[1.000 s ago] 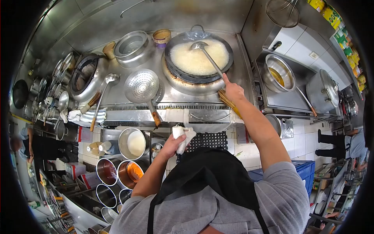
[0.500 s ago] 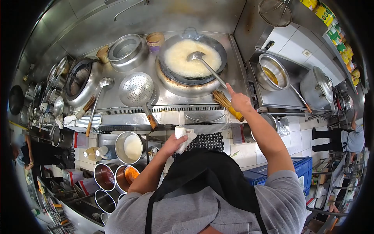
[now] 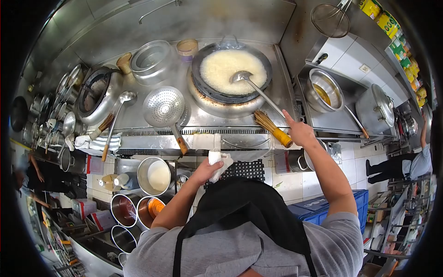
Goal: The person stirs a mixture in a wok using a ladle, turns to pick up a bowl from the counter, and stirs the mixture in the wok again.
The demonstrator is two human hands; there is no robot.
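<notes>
My right hand (image 3: 302, 132) is closed round the handle end of a metal ladle (image 3: 265, 96), index finger along it. The ladle's bowl rests at the near right part of a pale, foamy liquid (image 3: 230, 69) in a black wok (image 3: 197, 78). Steam rises above the wok. A white cloth (image 3: 217, 162) is gripped in my left hand (image 3: 204, 172), in front of the stove's edge. Just left of my right hand lies a bamboo brush (image 3: 272, 128) with a yellow-wrapped handle. A perforated skimmer (image 3: 164, 107) with a wooden handle lies left of the wok.
A second burner (image 3: 94, 94) and another ladle (image 3: 121, 108) are at left. A steel bowl (image 3: 325, 90) and lidded pot (image 3: 374, 108) stand at right. Below left are pots, one holding white liquid (image 3: 159, 177). A blue crate (image 3: 309, 207) stands beside me. People stand at both far sides.
My right hand has moved right and toward me, drawing the ladle's bowl from the far middle of the wok to its near right side. My left hand still holds the cloth.
</notes>
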